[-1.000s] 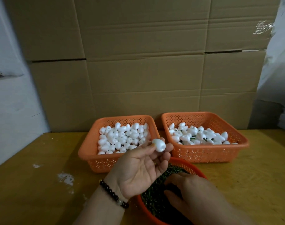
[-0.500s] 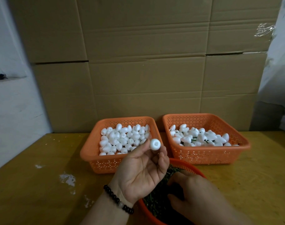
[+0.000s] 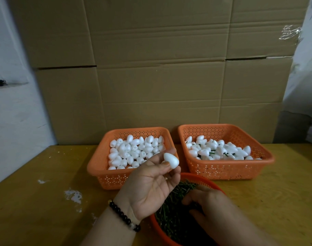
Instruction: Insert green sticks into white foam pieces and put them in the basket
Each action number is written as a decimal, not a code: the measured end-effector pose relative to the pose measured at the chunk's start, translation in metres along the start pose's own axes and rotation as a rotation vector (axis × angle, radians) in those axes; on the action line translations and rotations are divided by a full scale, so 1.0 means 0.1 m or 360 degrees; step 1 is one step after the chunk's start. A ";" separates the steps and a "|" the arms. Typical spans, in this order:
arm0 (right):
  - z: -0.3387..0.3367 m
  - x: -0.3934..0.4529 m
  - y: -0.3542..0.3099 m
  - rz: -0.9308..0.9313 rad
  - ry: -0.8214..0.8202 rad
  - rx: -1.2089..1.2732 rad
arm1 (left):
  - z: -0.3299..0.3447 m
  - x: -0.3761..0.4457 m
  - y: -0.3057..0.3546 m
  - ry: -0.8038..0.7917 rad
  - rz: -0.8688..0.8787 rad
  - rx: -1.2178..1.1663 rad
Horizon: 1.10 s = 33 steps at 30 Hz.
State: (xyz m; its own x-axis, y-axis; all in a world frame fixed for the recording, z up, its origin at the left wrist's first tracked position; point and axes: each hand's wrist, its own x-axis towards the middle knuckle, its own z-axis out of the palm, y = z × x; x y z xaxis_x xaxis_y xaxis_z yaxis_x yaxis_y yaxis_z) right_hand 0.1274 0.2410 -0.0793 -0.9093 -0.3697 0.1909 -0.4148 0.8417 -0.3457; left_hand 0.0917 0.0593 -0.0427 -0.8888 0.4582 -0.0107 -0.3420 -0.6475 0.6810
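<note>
My left hand (image 3: 151, 185) is palm up and pinches one white egg-shaped foam piece (image 3: 171, 160) between thumb and fingertips, above the near rim of the left basket. My right hand (image 3: 210, 208) reaches down into a round orange bowl (image 3: 207, 181) full of green sticks (image 3: 171, 215); its fingertips are curled among the sticks and what they hold is hidden. The left orange basket (image 3: 102, 167) holds plain foam pieces (image 3: 134, 151). The right orange basket (image 3: 228, 172) holds foam pieces with green sticks in them (image 3: 221, 150).
The baskets stand on a yellow wooden table (image 3: 45, 201) with white crumbs on its left part. Stacked cardboard boxes (image 3: 160, 77) rise just behind the baskets. A white wall is at left, and plastic wrap hangs at right.
My left hand has turned the foam piece from end-on to side-on and shifted it slightly right. My right hand stays in the stick bowl, fingers working among the sticks.
</note>
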 end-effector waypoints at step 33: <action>-0.04 -0.05 -0.12 -0.0107 0.0742 0.0340 | 0.11 -0.02 -0.10 0.0202 0.0021 0.0188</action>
State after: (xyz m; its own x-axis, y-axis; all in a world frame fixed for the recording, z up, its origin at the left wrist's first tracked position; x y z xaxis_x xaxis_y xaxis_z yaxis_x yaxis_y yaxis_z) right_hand 0.1368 0.2345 -0.0724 -0.7895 -0.1646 0.5913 -0.5136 0.7048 -0.4894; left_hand 0.1004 0.0717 -0.0411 -0.9269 0.3648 -0.0882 -0.2984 -0.5736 0.7629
